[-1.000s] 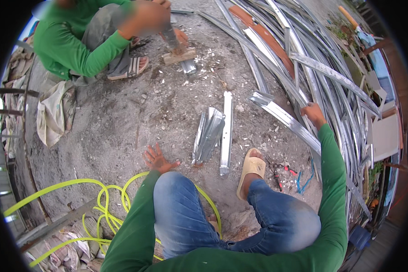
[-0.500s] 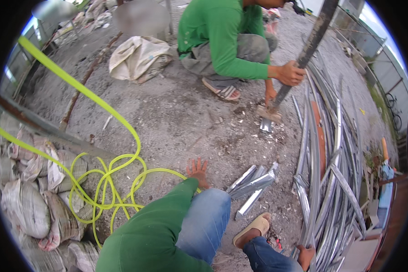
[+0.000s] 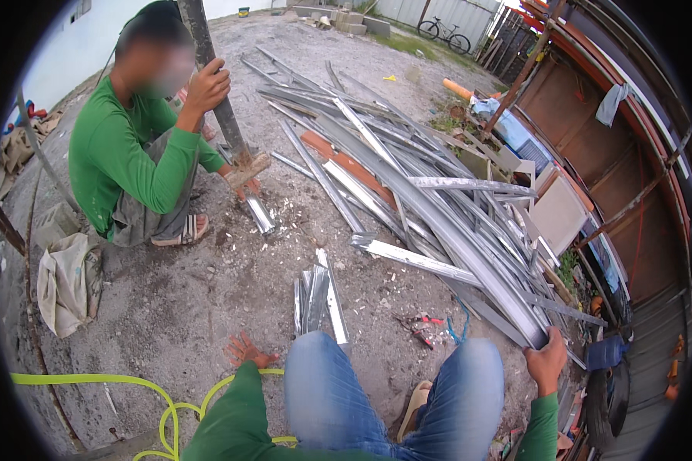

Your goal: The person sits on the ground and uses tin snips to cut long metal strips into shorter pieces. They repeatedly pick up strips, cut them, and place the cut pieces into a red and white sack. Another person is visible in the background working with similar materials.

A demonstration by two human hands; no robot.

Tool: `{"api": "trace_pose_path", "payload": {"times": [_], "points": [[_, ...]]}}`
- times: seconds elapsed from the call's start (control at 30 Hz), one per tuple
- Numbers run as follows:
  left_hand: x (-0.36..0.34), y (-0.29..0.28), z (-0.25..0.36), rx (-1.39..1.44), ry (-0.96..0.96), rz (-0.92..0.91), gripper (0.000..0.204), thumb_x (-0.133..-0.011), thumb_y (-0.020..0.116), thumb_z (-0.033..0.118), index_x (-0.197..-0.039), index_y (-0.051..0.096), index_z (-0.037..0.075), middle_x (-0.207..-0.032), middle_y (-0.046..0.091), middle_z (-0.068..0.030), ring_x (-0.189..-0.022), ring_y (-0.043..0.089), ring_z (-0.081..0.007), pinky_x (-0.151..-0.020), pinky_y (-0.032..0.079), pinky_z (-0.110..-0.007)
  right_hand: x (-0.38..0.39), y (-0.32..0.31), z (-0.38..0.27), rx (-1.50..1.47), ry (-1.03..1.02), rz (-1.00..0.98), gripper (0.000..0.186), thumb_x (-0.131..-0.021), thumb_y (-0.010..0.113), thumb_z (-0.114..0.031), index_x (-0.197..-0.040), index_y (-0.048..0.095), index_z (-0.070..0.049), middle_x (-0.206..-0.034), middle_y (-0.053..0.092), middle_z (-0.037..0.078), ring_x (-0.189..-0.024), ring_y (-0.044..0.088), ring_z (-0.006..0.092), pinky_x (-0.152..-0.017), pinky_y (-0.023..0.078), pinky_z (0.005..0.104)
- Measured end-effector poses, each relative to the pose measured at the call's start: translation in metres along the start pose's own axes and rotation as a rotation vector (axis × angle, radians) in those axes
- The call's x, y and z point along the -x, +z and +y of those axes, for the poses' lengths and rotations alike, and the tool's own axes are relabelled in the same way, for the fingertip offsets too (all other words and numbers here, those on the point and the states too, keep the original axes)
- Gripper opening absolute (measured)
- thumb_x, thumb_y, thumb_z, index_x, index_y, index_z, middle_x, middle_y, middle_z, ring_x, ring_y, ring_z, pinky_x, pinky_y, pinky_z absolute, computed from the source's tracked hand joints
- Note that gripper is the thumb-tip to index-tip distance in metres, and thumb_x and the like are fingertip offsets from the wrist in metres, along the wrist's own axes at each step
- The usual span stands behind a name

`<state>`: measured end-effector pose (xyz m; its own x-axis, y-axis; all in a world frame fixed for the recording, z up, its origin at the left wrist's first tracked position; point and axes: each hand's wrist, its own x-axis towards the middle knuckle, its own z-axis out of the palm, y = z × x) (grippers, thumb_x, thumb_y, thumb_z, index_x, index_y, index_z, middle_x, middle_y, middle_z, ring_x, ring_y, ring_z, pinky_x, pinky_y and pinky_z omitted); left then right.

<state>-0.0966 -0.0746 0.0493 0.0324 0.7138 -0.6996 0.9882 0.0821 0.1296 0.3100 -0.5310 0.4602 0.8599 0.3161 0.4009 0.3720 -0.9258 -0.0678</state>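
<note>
My left hand is open, fingers spread, low by the sandy ground beside my knee and holding nothing. Farther to the right, my right hand is closed around the near end of a long silvery metal channel. That channel lies across the top of a tangled pile of metal strips. In front of my knees rest several short cut metal pieces. A squatting person in green holds a dark upright pole and a wooden block over another short metal piece.
Pliers with red handles lie near my right knee. A yellow-green hose curls at lower left, near a crumpled off-white sack. Boards and a blue container stand right of the pile, before a lean-to.
The view has swung right, so the pile sits nearer the middle. My right hand now shows plainly on the channel's end. My left hand stays spread low by the ground.
</note>
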Motion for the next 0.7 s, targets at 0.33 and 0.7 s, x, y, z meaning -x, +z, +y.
{"api": "trace_pose_path", "payload": {"times": [0.33, 0.7], "points": [[-0.011, 0.013, -0.002, -0.015, -0.035, 0.041, 0.161, -0.058, 0.095, 0.062, -0.166, -0.017, 0.022, -0.171, -0.024, -0.0206, -0.157, -0.021, -0.0463, -0.123, 0.003, -0.071, -0.081, 0.042, 0.019, 0.178, -0.202, 0.354, 0.040, -0.068, 0.067, 0.004, -0.107, 0.059, -0.003, -0.103, 0.061, 0.015, -0.104, 0.056, 0.0408, -0.092, 0.038, 0.0498], [-0.001, 0.028, 0.025, -0.090, -0.053, 0.203, 0.155, -0.055, 0.095, 0.064, -0.169, -0.001, 0.020, -0.175, -0.009, -0.0186, -0.160, -0.006, -0.0448, -0.124, 0.011, -0.068, -0.144, 0.206, 0.037, -0.152, -0.010, 0.096, 0.064, -0.059, 0.093, -0.013, -0.118, 0.068, -0.005, -0.115, 0.068, 0.019, -0.114, 0.061, 0.0407, -0.099, 0.043, 0.0500]]}}
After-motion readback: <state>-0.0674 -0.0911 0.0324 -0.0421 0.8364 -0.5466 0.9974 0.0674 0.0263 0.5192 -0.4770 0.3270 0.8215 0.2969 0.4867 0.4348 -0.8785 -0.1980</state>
